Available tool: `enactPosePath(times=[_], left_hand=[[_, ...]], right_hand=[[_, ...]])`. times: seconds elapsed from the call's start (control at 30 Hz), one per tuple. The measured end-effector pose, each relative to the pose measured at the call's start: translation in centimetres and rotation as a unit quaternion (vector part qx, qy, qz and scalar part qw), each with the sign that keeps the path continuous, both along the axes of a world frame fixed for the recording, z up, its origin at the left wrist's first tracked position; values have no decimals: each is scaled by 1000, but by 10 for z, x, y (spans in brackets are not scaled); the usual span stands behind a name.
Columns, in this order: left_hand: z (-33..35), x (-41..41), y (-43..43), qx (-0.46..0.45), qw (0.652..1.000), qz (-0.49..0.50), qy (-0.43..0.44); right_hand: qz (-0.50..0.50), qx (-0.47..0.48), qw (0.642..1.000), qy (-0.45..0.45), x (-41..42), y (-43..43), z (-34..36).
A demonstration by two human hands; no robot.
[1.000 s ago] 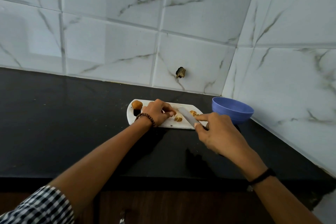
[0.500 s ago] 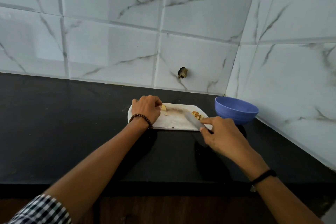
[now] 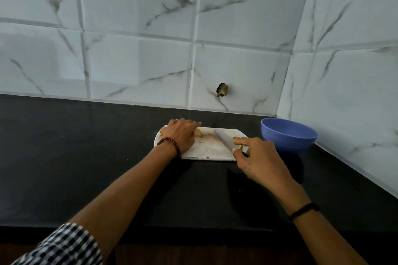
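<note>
While the right hand grips the knife at its handle, index finger stretched along the top and thumb pinching near the blade's base, the blade slants across the white cutting board, tip toward its far edge. Left hand: fingers bent, close together, holding down a pale food piece near the board's far left corner; most of the piece is hidden. Small cut bits lie by the board's right edge. The board sits toward the back edge of the black countertop. A blue bowl stands apart in the counter's back right corner.
</note>
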State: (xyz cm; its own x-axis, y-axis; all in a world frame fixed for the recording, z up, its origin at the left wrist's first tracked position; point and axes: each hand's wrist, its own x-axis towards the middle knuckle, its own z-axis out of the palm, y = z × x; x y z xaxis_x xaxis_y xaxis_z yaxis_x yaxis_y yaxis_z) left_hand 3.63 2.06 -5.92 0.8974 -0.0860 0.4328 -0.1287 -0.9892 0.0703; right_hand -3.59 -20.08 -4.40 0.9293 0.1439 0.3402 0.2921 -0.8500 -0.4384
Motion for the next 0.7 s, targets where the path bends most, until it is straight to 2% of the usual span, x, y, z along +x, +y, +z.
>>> enactPosePath(times=[0.1, 0.4, 0.57, 0.7], left_hand=[[1, 1, -1, 10, 999, -16, 29], [0, 10, 13, -36, 999, 5, 1], [3, 9, 14, -132, 987, 70, -66], [3, 3, 12, -170, 983, 52, -53]], right_hand=[[8, 1, 1000, -10, 1, 2, -3], [59, -9, 998, -13, -5, 13, 7], [82, -21, 996, 17, -9, 27, 6], [57, -41, 997, 19, -7, 22, 4]])
